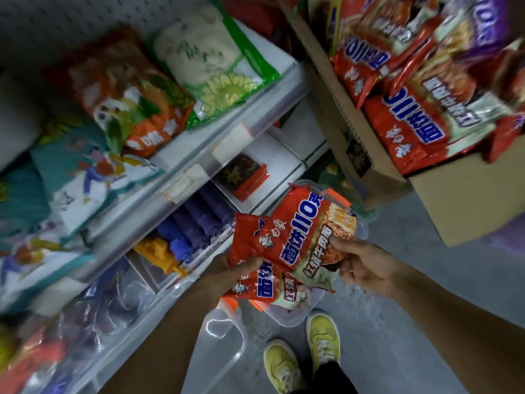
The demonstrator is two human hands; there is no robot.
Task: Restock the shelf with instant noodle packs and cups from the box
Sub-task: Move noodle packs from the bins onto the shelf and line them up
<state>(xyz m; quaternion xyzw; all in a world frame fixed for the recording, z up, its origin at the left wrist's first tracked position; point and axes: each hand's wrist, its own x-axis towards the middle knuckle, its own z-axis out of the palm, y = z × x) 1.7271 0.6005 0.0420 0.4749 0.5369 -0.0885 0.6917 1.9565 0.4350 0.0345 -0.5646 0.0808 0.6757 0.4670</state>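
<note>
A red instant noodle pack (301, 231) is held between both hands over the aisle floor. My right hand (366, 268) grips its right edge. My left hand (227, 274) grips its left corner, with its thumb on top, together with a second red noodle pack (261, 288) lying underneath. The cardboard box (454, 200) stands at the upper right, filled with several more red noodle packs (412, 123) and some purple ones. The white shelf (199, 155) runs along the left, with purple packs (199, 220) on its lower level.
Bags of rice and other goods (216, 61) lie on the upper shelf board. Clear plastic bins (221, 345) stand on the floor below my hands. My yellow shoes (324, 339) are on the grey floor at the bottom.
</note>
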